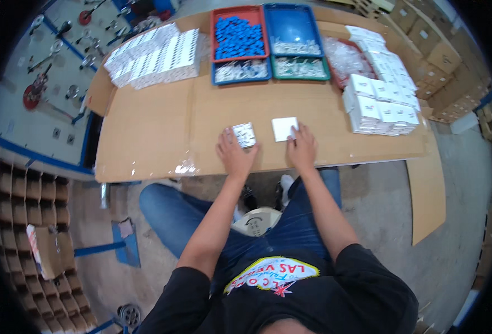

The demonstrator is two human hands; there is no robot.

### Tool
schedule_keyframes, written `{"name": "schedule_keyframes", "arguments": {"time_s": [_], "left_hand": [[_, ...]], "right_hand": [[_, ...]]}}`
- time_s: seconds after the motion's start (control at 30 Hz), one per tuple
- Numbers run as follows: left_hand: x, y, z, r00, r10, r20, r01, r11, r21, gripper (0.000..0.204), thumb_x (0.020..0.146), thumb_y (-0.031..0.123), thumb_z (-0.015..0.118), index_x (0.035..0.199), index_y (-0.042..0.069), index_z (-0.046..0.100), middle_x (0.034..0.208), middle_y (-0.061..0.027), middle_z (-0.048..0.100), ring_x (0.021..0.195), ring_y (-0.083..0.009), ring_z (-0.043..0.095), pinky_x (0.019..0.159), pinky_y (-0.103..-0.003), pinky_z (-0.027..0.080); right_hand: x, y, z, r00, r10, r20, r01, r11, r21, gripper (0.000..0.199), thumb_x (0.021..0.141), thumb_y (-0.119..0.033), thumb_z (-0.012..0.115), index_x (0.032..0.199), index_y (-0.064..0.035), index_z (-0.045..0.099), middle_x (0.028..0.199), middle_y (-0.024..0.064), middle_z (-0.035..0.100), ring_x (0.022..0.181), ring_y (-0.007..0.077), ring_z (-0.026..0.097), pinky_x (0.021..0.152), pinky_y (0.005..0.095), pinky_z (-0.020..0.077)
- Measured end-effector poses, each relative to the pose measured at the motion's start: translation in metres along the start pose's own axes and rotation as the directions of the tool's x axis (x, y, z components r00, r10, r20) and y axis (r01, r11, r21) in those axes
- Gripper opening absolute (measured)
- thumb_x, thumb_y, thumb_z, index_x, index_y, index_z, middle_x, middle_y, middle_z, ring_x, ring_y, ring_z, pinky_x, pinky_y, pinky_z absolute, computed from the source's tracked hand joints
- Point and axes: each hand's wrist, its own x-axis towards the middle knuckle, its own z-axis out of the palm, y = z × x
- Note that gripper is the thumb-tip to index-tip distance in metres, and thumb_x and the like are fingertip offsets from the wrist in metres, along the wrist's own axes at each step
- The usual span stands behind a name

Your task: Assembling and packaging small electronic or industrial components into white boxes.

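My left hand (236, 154) is closed around the near part of a small white box with black print (244, 134), thumb on its right side and fingers on its left. To the right lies a plain white square box (283, 128) on the cardboard-covered table (151, 125). My right hand (303, 148) grips this box at its right edge, thumb near its lower corner and fingertips on its top. A short gap separates the two boxes. Both hands rest close to the table's near edge.
Behind stand a red tray (212, 33) of blue parts, a large blue tray (291, 25), and smaller blue (215, 82) and green (301, 77) trays of small packets. Stacks of printed boxes (162, 58) stand left, white boxes (379, 106) right, beside clear plastic bags (346, 58).
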Motion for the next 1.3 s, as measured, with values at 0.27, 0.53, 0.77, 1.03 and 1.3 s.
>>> {"name": "schedule_keyframes", "arguments": {"time_s": [0.27,0.53,0.77,1.03,1.3], "left_hand": [[0.017,-0.002,0.000,0.999,0.039,0.033,-0.039,0.999,-0.016,0.092,0.078,0.051,0.073,0.146,-0.001,0.040,0.150,-0.0222,0.036,0.143,-0.0385,0.030,0.116,-0.059,0.022],[0.018,0.009,-0.011,0.999,0.037,0.023,-0.035,0.995,-0.095,0.090,0.077,0.044,0.077,0.146,0.001,0.039,0.140,-0.0263,0.040,0.136,-0.0430,0.035,0.115,-0.060,0.021],[0.026,0.018,-0.013,0.997,-0.021,0.071,0.021,1.000,0.007,0.098,0.075,0.048,0.077,0.148,0.000,0.034,0.143,-0.0265,0.038,0.140,-0.0427,0.031,0.116,-0.061,0.020],[0.030,0.017,-0.005,0.996,-0.017,0.084,0.010,0.997,0.082,0.099,0.076,0.051,0.075,0.148,-0.001,0.033,0.145,-0.0256,0.037,0.139,-0.0438,0.031,0.116,-0.060,0.020],[0.034,0.017,-0.007,0.991,-0.036,0.131,0.029,0.998,0.060,0.093,0.078,0.049,0.074,0.146,0.000,0.034,0.145,-0.0254,0.037,0.139,-0.0435,0.031,0.116,-0.060,0.019]], "right_hand": [[0.008,-0.006,-0.002,0.999,0.046,-0.016,-0.046,0.999,-0.008,0.036,0.087,-0.011,0.063,0.123,-0.0067,0.066,0.136,0.0111,0.056,0.125,0.0305,0.050,0.106,0.0466,0.0341],[0.025,0.007,-0.014,0.991,0.127,0.039,-0.133,0.959,0.250,0.031,0.085,-0.014,0.065,0.115,-0.0042,0.068,0.128,0.0117,0.062,0.119,0.0325,0.054,0.100,0.0460,0.0408],[0.156,0.054,-0.080,0.995,0.101,-0.005,-0.095,0.952,0.292,0.022,0.090,-0.018,0.062,0.106,-0.0038,0.070,0.101,0.0193,0.071,0.096,0.0378,0.067,0.084,0.0464,0.0518],[0.410,0.172,-0.058,0.997,0.077,0.004,-0.075,0.974,-0.213,0.030,0.095,-0.026,0.053,0.103,-0.0018,0.070,0.102,0.0257,0.068,0.097,0.0424,0.066,0.086,0.0499,0.0512],[0.488,0.266,0.032,0.977,0.140,0.164,-0.104,0.972,-0.212,0.073,0.102,-0.060,0.028,0.128,-0.0013,0.063,0.133,0.0296,0.056,0.125,0.0460,0.052,0.109,0.0496,0.0386]]}}
